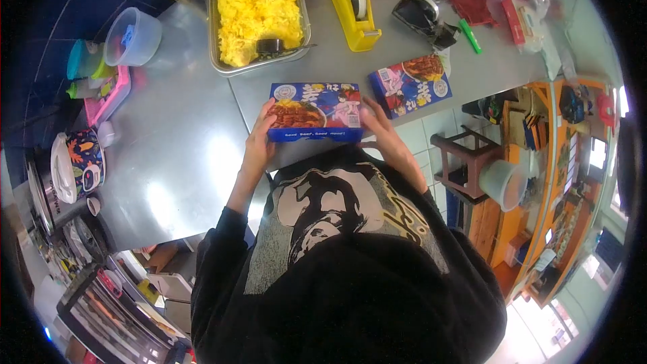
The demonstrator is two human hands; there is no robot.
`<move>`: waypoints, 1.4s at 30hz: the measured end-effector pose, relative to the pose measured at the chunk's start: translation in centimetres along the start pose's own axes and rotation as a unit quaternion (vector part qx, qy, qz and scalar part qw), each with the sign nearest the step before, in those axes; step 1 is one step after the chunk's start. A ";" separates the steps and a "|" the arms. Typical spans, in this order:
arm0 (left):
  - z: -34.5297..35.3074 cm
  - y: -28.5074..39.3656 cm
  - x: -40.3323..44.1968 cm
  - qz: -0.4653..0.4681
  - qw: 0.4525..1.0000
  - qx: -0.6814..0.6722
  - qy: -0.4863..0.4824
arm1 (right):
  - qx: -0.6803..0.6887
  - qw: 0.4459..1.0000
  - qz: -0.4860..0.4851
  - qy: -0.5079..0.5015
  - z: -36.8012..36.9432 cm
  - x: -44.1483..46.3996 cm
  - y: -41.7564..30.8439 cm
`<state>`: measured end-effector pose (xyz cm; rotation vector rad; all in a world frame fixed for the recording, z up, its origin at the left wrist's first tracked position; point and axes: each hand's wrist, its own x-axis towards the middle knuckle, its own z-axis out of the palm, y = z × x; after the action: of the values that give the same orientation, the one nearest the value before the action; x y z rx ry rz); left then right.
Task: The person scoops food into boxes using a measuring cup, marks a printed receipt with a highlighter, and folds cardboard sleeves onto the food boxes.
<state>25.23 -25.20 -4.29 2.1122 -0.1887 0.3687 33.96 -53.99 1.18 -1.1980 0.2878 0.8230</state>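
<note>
A blue printed cardboard food box (315, 112) with a picture of a meat dish lies in front of me at the metal table's near edge, its lid closed. My left hand (261, 136) grips its left end, fingertips on the side. My right hand (384, 131) is closed around the right end. A second box (412, 85) of the same print rests to the right of it, slightly turned. Beyond the first box stands a metal tray (214, 27) full of yellow scrambled egg (259, 10), with a dark-handled utensil (271, 46) lying in it.
A yellow tape dispenser (364, 39), a black plastic-wrapped bundle (421, 19) and a green marker (470, 36) are at the back right of the table (182, 141). Clear tubs (138, 37) and a rice cooker (84, 165) stand left. A brown stool (465, 162) is at right.
</note>
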 end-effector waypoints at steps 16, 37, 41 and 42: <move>0.6 -1.6 -0.6 0.054 0.998 -0.017 -0.011 | 0.022 0.996 -0.025 0.084 0.2 2.2 1.8; -0.1 -3.5 -1.7 0.065 0.990 -0.070 -0.107 | 0.153 0.985 -0.081 0.003 -0.1 2.5 4.2; 0.5 -3.7 -2.7 -0.022 0.987 -0.116 -0.112 | 0.107 0.987 -0.111 0.033 0.1 2.9 4.1; 0.7 -3.6 -2.7 -0.014 0.990 -0.090 -0.105 | 0.044 0.991 -0.118 0.050 0.2 2.8 3.6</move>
<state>23.82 -23.93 -8.39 1.9710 -0.3021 0.1069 33.31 -52.22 -3.01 -1.1669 0.2557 0.5408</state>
